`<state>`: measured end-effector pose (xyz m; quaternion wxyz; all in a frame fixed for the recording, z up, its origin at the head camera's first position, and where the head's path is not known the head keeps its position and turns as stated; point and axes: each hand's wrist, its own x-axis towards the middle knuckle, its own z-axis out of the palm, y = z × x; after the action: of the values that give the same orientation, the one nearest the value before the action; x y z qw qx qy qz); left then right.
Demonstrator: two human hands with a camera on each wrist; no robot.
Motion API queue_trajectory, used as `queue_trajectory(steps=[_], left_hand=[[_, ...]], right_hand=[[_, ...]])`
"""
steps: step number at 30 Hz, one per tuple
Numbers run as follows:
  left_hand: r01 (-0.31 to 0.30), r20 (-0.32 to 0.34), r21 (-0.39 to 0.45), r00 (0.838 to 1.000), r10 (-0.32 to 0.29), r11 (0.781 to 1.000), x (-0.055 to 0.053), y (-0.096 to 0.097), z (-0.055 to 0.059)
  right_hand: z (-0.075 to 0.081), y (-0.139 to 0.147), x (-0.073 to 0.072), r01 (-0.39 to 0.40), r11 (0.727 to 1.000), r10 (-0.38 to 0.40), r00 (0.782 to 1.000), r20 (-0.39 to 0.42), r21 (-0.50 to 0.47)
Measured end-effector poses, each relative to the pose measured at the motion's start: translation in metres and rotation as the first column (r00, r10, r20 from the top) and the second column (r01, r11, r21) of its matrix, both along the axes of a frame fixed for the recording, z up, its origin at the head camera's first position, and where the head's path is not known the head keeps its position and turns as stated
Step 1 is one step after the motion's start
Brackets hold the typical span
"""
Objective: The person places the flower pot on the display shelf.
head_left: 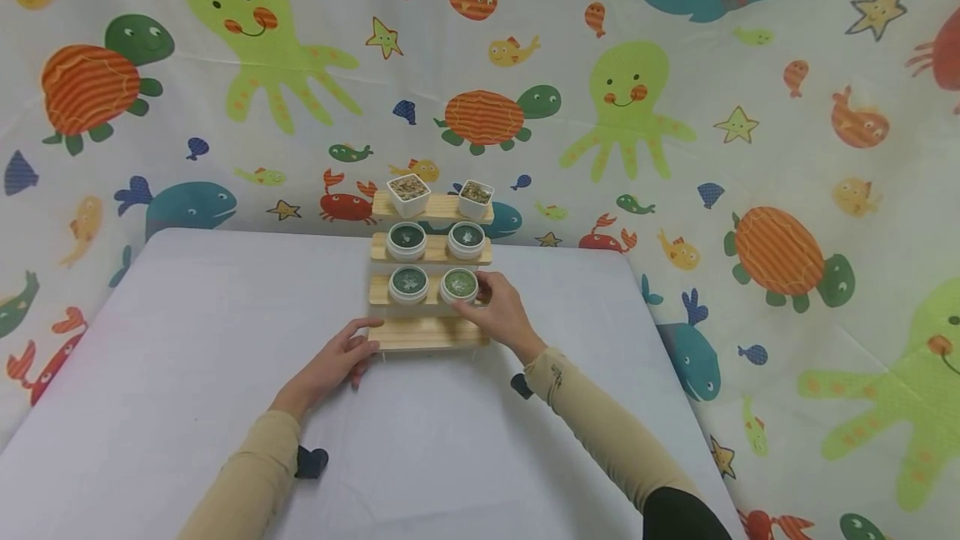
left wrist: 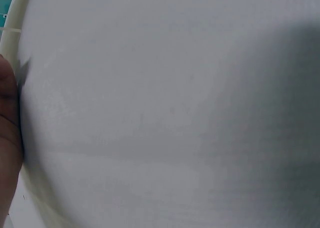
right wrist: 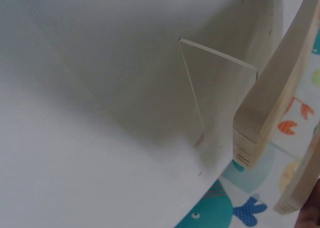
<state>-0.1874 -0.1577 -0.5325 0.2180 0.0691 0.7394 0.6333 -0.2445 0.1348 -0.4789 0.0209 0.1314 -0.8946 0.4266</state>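
In the head view a tiered display stand has light wooden shelves [head_left: 429, 333] on clear supports [right wrist: 220, 55]. My right hand [head_left: 504, 311] pinches a small white round jar with a green top [head_left: 459, 283] between thumb and fingers, at the right of the second shelf from the bottom. Beside it is a jar with a dark green top [head_left: 409, 282]. My left hand [head_left: 333, 363] rests with extended fingers against the left end of the bottom shelf; in the left wrist view only part of that hand [left wrist: 7, 133] shows. The right wrist view mostly shows shelf ends from below.
Two more round jars, a left one [head_left: 407, 238] and a right one [head_left: 467, 238], stand one shelf higher. On the top shelf are two square white cups, left [head_left: 408, 198] and right [head_left: 476, 205], holding dry bits. A sea-animal curtain [head_left: 525, 48] hangs behind the white-covered table [head_left: 247, 307].
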Motion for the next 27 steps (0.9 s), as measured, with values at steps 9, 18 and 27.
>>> queue_trajectory(steps=[9,18,27], left_hand=[[-0.001,0.018,-0.005,1.0,0.001,1.0,-0.001,0.0,-0.001],[-0.016,0.006,-0.019,1.0,0.017,1.0,-0.012,-0.004,-0.034],[-0.015,0.01,-0.01,1.0,0.015,1.0,-0.013,-0.004,-0.035]], right_hand=[[-0.001,0.0,-0.001,0.01,1.0,-0.01,1.0,-0.007,0.017],[-0.001,0.001,-0.004,0.017,0.999,-0.015,1.0,-0.026,0.046],[-0.001,0.002,-0.006,0.01,0.999,-0.008,0.999,-0.045,0.052]])
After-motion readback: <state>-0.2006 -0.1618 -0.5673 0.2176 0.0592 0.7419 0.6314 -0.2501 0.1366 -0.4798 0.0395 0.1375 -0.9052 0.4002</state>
